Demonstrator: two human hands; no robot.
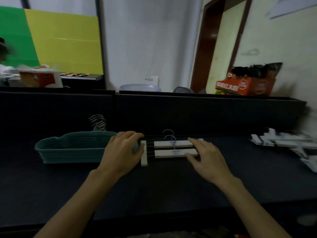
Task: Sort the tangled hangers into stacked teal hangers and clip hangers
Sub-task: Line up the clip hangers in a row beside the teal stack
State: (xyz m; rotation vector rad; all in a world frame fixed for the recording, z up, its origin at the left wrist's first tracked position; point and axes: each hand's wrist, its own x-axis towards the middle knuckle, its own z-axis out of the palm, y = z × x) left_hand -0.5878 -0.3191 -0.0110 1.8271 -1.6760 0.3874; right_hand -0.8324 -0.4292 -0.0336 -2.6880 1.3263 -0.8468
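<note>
A neat stack of teal hangers (72, 148) lies flat on the dark table at the left, its metal hooks (98, 122) bunched behind. Two white clip hangers (173, 148) lie side by side in the middle, hooks pointing away from me. My left hand (123, 155) rests with curled fingers at the right end of the teal stack and beside the white end clip (144, 153). My right hand (205, 158) lies over the right ends of the two clip hangers, fingers spread and nearly straight, touching them.
A loose heap of more white clip hangers (288, 143) lies at the table's right edge. A dark partition (154, 109) stands behind the work area. Beyond it are an orange box (247, 86), a plastic basin (139, 87) and a person at far left.
</note>
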